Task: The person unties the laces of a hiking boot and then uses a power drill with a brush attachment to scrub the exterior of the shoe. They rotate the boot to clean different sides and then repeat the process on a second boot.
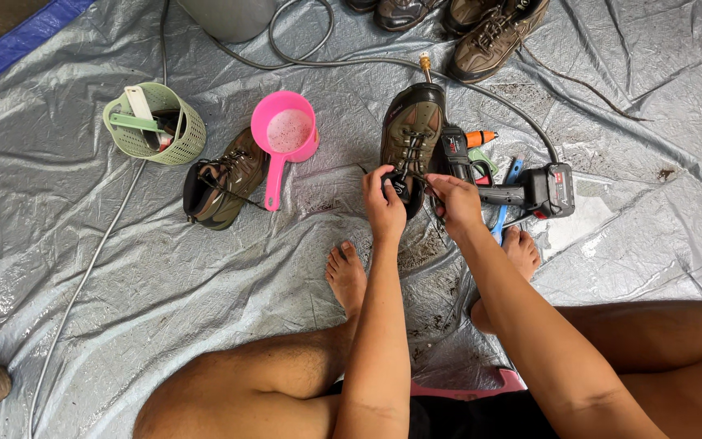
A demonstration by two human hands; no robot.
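At frame centre, the boot (pixel 410 134) is lying on the tarp (pixel 83 244), toe pointing to the top. The left hand (pixel 383 203) is gripping the boot's heel collar. The right hand (pixel 452 199) is pinching a lace (pixel 418 175). A cordless tool (pixel 530 191) is lying just right; a pink scoop (pixel 286 134) is sitting left.

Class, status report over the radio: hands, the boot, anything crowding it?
Left hand and right hand both at the laces of the brown boot. Power tool lies right beside the boot.
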